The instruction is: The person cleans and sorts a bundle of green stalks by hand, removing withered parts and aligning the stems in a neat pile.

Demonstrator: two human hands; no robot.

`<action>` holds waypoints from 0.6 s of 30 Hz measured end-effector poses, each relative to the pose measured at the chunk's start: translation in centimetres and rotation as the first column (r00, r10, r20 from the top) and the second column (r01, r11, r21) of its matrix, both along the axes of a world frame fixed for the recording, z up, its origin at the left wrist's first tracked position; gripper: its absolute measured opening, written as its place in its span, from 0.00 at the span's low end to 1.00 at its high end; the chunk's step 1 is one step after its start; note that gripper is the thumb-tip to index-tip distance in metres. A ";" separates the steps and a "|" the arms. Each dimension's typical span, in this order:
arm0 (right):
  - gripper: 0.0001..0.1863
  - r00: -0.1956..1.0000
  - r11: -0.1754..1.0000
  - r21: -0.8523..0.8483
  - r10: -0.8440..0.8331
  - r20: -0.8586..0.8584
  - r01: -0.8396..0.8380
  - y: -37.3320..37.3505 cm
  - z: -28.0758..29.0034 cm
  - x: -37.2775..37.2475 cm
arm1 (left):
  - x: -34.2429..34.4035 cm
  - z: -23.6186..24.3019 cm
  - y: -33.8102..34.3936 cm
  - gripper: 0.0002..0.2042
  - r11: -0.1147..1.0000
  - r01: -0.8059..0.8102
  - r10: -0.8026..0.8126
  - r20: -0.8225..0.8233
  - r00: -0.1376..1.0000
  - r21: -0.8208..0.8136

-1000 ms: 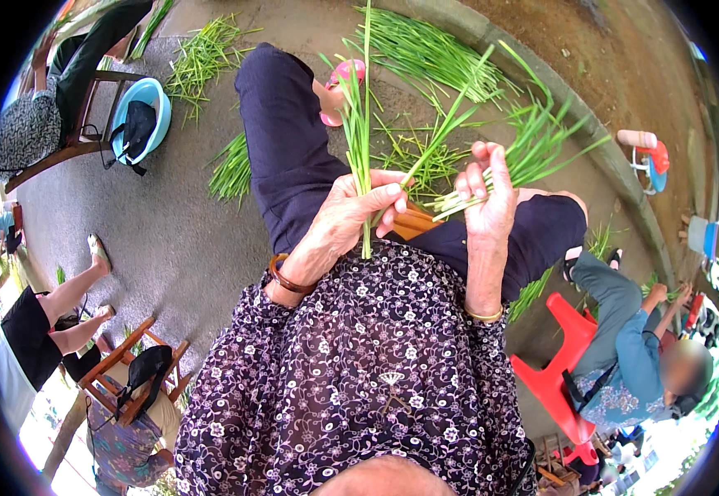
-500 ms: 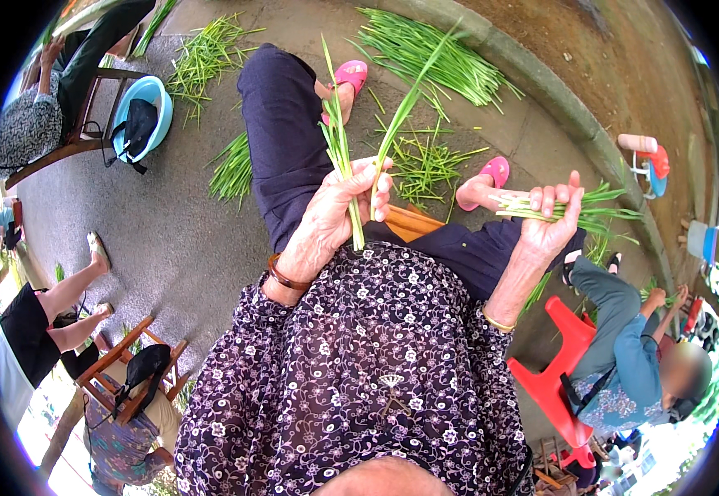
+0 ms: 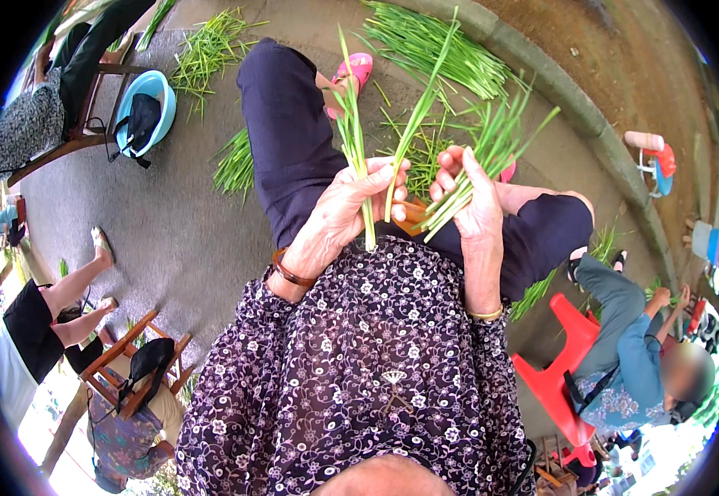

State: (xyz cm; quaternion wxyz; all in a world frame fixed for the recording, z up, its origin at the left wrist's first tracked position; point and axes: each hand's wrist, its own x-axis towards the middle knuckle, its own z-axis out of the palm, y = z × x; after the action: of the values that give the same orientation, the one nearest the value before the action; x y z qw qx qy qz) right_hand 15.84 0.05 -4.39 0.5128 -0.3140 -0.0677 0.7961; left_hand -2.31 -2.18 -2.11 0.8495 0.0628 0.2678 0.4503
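Note:
My left hand (image 3: 345, 204) is closed in front of my chest on a few long green chive-like stalks (image 3: 352, 136). Their pale ends point down toward me. One more leafy stalk (image 3: 418, 114) stands between its thumb and fingertips, leaning right. My right hand (image 3: 481, 207) is close beside it, wrapped round a thicker bunch of the same stalks (image 3: 502, 142). The green tips fan out to the upper right and look slightly blurred, while the pale ends point toward my left hand. A small gap separates the two hands.
On the ground ahead lie a large pile of stalks (image 3: 442, 54) and a looser pile (image 3: 209, 58). Farther left is a light-blue basin (image 3: 167, 112) with a black bag in it. A red plastic stool (image 3: 570, 339) stands at my right, near a seated person (image 3: 636, 364).
My right hand has swung inward to the left with its bunch, which has turned from lying sideways to pointing up and right. My left hand has shifted slightly right.

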 end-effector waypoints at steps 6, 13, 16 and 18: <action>0.14 0.995 0.996 -0.034 0.086 -0.057 -0.088 0.0 0.4 -0.9 | 0.5 0.5 -0.2 0.12 0.998 0.035 -0.033 -0.050 0.998 0.045; 0.15 0.992 0.989 -0.075 0.126 -0.004 -0.126 -0.1 0.7 -2.0 | 0.7 0.7 -0.3 0.14 0.987 0.059 -0.017 -0.266 0.964 0.152; 0.16 0.992 0.991 -0.035 0.128 -0.019 -0.128 -0.5 1.0 -2.3 | 0.9 1.0 -0.6 0.14 0.979 0.085 -0.017 -0.348 0.937 0.183; 0.16 0.992 0.992 -0.011 0.127 0.008 -0.127 -0.7 1.2 -2.3 | 1.1 0.7 -0.9 0.13 0.972 0.067 0.032 -0.408 0.912 0.227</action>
State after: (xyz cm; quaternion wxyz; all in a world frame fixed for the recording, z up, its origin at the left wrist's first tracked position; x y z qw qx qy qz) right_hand 13.53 -0.64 -3.23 0.4592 -0.3152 -0.0858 0.8261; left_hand -1.20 -3.06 -1.37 0.7651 0.2586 0.3836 0.4479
